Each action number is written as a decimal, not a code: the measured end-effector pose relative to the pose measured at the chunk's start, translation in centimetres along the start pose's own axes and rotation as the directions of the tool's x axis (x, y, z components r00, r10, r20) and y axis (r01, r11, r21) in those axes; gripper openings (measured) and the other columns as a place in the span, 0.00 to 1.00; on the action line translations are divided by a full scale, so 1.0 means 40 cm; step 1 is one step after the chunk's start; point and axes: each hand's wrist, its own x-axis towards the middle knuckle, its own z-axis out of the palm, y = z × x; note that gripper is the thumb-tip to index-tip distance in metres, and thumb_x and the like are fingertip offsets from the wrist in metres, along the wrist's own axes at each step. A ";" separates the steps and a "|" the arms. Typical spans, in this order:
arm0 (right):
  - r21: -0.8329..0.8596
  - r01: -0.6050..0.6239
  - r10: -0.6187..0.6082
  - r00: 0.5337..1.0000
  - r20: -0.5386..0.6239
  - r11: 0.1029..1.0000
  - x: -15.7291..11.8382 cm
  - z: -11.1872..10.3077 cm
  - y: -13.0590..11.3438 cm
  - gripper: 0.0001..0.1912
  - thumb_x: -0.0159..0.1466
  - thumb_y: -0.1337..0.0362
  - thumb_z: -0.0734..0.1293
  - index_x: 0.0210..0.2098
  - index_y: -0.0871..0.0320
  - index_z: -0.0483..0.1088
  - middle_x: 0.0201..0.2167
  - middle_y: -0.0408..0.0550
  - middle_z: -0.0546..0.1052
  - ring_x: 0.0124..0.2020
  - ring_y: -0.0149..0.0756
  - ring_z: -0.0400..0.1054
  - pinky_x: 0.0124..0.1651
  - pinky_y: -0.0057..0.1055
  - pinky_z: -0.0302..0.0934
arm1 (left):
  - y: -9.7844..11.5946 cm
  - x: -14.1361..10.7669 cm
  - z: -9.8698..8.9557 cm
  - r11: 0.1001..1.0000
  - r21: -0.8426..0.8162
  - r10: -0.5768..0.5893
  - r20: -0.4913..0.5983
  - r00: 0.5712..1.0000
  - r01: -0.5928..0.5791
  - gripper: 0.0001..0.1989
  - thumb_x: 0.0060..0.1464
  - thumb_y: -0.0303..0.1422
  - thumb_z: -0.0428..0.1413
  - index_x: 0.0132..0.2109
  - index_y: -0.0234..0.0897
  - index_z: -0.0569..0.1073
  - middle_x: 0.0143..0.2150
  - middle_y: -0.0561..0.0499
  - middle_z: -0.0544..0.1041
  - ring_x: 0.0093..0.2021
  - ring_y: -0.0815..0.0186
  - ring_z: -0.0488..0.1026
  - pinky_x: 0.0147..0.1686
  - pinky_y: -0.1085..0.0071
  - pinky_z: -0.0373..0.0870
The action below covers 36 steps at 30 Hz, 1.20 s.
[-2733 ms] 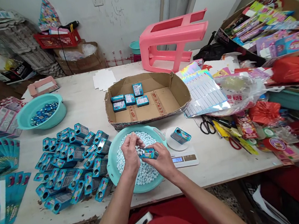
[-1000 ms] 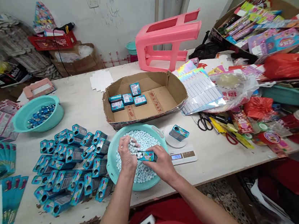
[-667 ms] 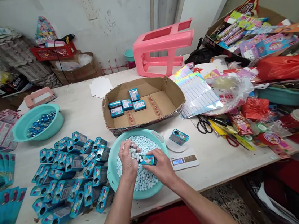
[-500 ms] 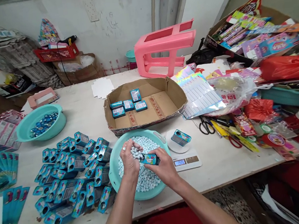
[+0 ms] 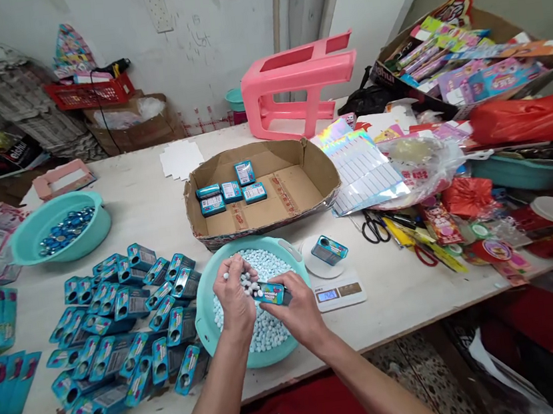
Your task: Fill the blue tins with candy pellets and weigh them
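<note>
Over a turquoise basin of pale blue round candies, my left hand is cupped around a small heap of the same candies. My right hand grips a small blue candy box by its sides, its far end against the candies in my left hand. To the right stands a white digital scale, with another blue box lying on its round plate. Many similar boxes, with round holes in their ends, stand grouped on the left.
Behind the basin, a cardboard tray holds several blue boxes. A second basin with shiny blue pieces is at the left. Scissors, silvery sheets and bagged goods lie right; a pink stool lies on its side behind.
The view has shifted slightly, so things sit a little further left and higher. Fewer candies show in my left hand, and the box stays against them.
</note>
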 end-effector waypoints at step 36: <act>0.325 -0.342 0.387 0.918 -0.085 0.882 -0.217 -0.280 0.151 0.16 0.49 0.64 0.74 0.36 0.57 0.71 0.34 0.45 0.73 0.36 0.38 0.69 0.39 0.32 0.64 | -0.209 0.108 -0.144 0.746 0.665 -0.154 0.108 0.982 0.044 0.15 0.45 0.42 0.59 0.25 0.37 0.66 0.20 0.54 0.64 0.20 0.71 0.59 0.20 0.77 0.54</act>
